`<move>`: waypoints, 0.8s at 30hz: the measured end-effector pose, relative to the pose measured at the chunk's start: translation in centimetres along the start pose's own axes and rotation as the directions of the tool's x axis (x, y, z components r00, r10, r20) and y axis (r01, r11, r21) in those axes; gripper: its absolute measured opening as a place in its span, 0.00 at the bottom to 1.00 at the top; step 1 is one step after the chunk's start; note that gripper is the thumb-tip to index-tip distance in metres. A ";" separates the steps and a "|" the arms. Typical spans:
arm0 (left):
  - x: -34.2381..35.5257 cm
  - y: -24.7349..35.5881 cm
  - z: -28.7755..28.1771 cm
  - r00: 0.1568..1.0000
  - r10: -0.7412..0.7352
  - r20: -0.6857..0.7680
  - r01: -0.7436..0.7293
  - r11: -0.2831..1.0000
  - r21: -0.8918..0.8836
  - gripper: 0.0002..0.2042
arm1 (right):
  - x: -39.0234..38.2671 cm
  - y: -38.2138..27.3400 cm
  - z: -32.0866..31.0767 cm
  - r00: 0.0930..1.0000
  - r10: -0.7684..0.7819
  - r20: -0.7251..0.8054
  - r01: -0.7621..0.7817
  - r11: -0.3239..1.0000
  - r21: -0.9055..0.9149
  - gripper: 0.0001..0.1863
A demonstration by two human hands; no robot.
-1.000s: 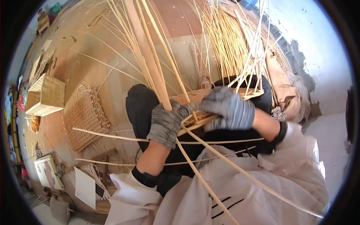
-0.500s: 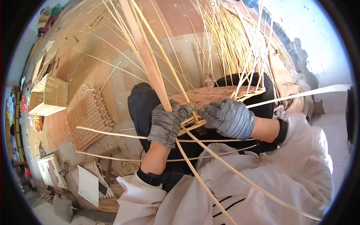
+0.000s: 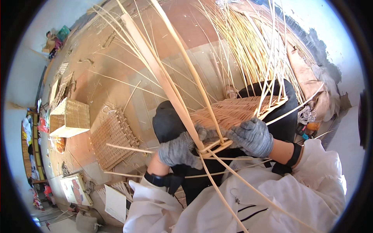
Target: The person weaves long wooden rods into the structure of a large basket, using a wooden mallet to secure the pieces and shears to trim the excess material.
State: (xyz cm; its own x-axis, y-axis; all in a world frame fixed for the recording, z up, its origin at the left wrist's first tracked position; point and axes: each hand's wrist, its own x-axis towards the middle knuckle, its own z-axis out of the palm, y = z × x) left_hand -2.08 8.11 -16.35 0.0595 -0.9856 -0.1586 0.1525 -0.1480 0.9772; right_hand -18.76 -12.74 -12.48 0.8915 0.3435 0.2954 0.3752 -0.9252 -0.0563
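On my lap lies a partly woven wicker panel [image 3: 233,110], tilted, with long upright rods. At its near left corner, a wide flat strip [image 3: 155,70] and a thick cane rod [image 3: 190,66] rise from the rim. My left hand [image 3: 180,149], in a grey knit glove, is closed round this corner, some fingers behind the strip. My right hand [image 3: 254,136], gloved alike, is curled closed on the near rim, where a pale wicker rod [image 3: 289,112] comes out beside it. Its fingertips are partly hidden. Two loose rods [image 3: 248,178] cross from the corner over my shirt.
A large bundle of wicker rods [image 3: 248,46] lies beyond my knees. To the left are a flat woven mat [image 3: 114,139], a woven box [image 3: 75,116], a picture board [image 3: 76,189] and a white card [image 3: 115,204]. A wall [image 3: 349,136] stands on the right.
My left hand has slid lower and left off the corner, baring the foot of the wide strip. The pale rod by my right hand now points more steeply upward. The whole view has shifted.
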 end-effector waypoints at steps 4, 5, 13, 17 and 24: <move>0.3 1.5 1.6 0.991 0.066 -0.113 -0.018 0.925 0.380 0.41 | -0.8 0.4 -0.1 1.000 -0.014 0.026 0.015 1.000 -0.017 0.24; 0.4 1.7 2.1 0.993 0.056 -0.103 -0.014 0.928 0.372 0.41 | -0.9 0.6 0.0 0.999 -0.002 0.033 0.002 1.000 -0.010 0.24; 0.5 2.4 4.2 0.881 -0.043 -0.471 0.061 0.998 0.022 0.20 | -6.0 4.1 1.8 0.879 0.476 0.023 0.086 -0.206 0.975 0.17; 0.7 3.7 4.5 0.878 -0.077 -0.473 0.050 0.996 -0.068 0.13 | -3.2 4.0 -1.7 0.372 0.829 0.417 -0.051 -0.430 0.901 0.11; 1.2 3.1 4.9 0.859 -0.136 -0.494 -0.025 0.952 -0.306 0.16 | 6.1 9.2 -7.9 0.881 0.363 0.303 -0.390 0.920 0.032 0.24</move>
State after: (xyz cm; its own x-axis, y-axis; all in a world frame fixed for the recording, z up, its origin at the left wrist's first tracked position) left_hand -6.33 6.04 -12.85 0.5173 -0.7858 -0.3389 0.4452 -0.0911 0.8908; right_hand -11.92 -20.45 -3.68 0.9987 0.0158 -0.0488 0.0059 -0.9802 -0.1980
